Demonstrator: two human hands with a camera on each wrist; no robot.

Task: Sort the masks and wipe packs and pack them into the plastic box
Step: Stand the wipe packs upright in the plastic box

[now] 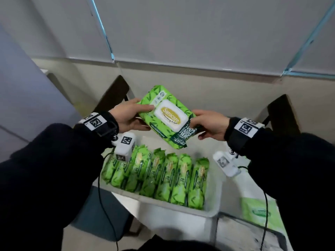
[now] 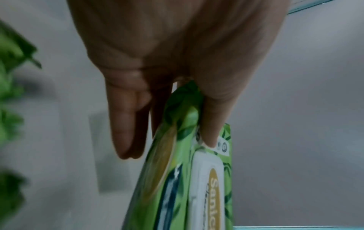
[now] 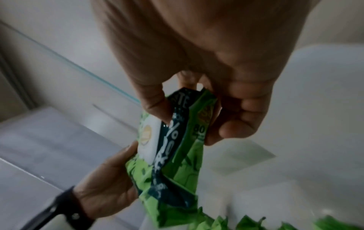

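A green wipe pack (image 1: pixel 167 116) with a white flip lid is held in the air above the plastic box (image 1: pixel 213 200). My left hand (image 1: pixel 134 115) grips its left end, thumb on the front near the lid. My right hand (image 1: pixel 208 124) pinches the dark green right end. The left wrist view shows the thumb on the wipe pack (image 2: pixel 197 155), with my left hand (image 2: pixel 167 127) round it. The right wrist view shows my right hand (image 3: pixel 189 115) pinching the wipe pack (image 3: pixel 177 155). Several green wipe packs (image 1: pixel 163 174) stand on edge in a row inside the box.
A pale green packet (image 1: pixel 257 211) lies right of the box on the table. Two dark chair backs (image 1: pixel 112 95) stand behind the table, against a light wall. The right part of the box holds no packs. Black cables hang from both wrists.
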